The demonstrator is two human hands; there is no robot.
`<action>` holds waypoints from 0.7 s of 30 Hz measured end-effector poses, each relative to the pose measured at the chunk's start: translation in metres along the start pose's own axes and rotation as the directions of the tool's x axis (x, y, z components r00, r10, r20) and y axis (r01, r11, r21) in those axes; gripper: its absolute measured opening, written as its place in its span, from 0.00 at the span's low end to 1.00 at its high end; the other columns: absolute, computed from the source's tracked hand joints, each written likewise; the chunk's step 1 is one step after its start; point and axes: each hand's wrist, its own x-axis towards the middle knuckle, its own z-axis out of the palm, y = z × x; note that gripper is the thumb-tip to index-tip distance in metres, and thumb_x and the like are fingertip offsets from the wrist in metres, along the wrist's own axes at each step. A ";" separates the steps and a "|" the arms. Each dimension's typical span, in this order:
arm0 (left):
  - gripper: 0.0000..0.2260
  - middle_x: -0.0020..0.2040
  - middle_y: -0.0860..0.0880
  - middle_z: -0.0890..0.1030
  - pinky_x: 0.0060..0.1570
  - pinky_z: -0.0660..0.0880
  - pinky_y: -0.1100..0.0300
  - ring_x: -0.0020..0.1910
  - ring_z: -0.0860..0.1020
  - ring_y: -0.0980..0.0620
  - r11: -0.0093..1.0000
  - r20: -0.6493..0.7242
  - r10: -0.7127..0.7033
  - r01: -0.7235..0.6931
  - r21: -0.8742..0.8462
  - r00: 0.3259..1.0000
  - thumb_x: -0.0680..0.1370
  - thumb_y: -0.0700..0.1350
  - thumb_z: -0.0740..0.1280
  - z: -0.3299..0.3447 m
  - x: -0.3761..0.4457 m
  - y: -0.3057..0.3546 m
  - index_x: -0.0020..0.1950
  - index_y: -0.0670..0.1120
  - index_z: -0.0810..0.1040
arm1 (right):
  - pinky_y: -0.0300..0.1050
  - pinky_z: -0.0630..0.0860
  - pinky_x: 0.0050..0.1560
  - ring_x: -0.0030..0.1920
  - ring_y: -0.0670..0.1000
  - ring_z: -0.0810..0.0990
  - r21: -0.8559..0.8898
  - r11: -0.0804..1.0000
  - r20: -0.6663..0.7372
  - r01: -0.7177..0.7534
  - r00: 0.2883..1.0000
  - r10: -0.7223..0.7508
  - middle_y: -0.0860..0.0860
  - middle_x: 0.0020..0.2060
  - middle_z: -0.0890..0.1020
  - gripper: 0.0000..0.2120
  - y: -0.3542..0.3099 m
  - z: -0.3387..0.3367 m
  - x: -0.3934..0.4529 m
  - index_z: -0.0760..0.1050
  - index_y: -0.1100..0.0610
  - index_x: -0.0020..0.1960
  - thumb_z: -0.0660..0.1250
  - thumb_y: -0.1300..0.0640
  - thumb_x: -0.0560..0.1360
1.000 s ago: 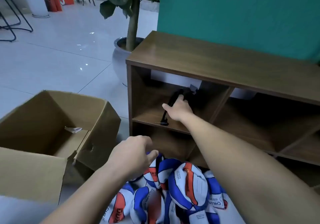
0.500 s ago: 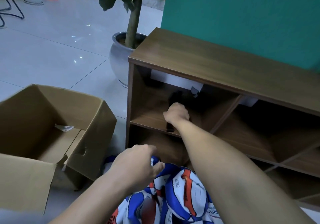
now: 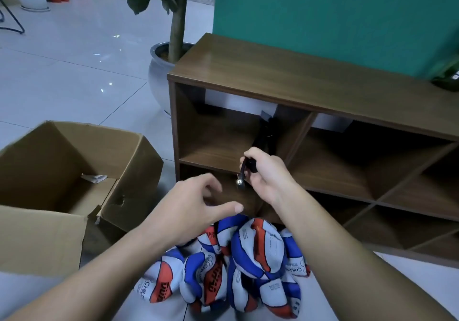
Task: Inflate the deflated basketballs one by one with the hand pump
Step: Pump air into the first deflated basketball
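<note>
Pump: black, centre of frame, just in front of the shelf's upper-left cubby. My right hand grips it, fingers curled round the body. Only a short stretch shows above my fist; a thin hose drops from it to a metal tip, hanging free. The dark shape behind in the cubby may be the rest of the pump; cannot tell, so its long axis is unconfirmed. Seems to run away from me into the cubby.

Balls: heap of flat blue-white-orange ones on the floor, lower centre, directly below both hands. None looks inflated.

Left hand: fingers spread and relaxed, holding nothing, just left of and below the tip, above the heap. It is the hand nearer the balls.

Judgement: tip points down toward the heap; left hand is placed to pick one ball and find its valve. No valve visible from here.

Box: open cardboard, left of frame. Shelf: wooden, against the green wall.
</note>
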 end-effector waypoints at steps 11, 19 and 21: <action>0.07 0.40 0.58 0.82 0.37 0.75 0.66 0.44 0.80 0.58 0.978 -0.139 0.206 -0.209 -0.008 0.969 0.80 0.53 0.74 0.026 -0.057 0.040 0.52 0.59 0.77 | 0.46 0.77 0.42 0.42 0.54 0.80 0.025 0.994 0.109 -0.104 0.989 0.100 0.57 0.43 0.81 0.13 0.032 -0.065 -0.105 0.78 0.64 0.58 0.74 0.56 0.81; 0.09 0.42 0.60 0.81 0.38 0.73 0.67 0.41 0.79 0.57 0.959 -0.183 0.232 -0.256 -0.119 0.955 0.76 0.48 0.77 0.027 -0.061 0.043 0.51 0.58 0.80 | 0.45 0.71 0.37 0.34 0.50 0.74 -0.164 0.971 0.045 -0.171 0.983 0.181 0.55 0.40 0.81 0.30 0.071 -0.097 -0.119 0.80 0.62 0.61 0.68 0.33 0.81; 0.07 0.40 0.60 0.79 0.37 0.72 0.68 0.38 0.76 0.58 0.945 -0.187 0.264 -0.293 -0.146 0.946 0.77 0.47 0.77 0.031 -0.060 0.043 0.51 0.57 0.82 | 0.43 0.67 0.32 0.32 0.49 0.73 -0.184 0.966 0.055 -0.179 0.980 0.192 0.55 0.40 0.80 0.25 0.080 -0.106 -0.118 0.79 0.60 0.61 0.69 0.37 0.82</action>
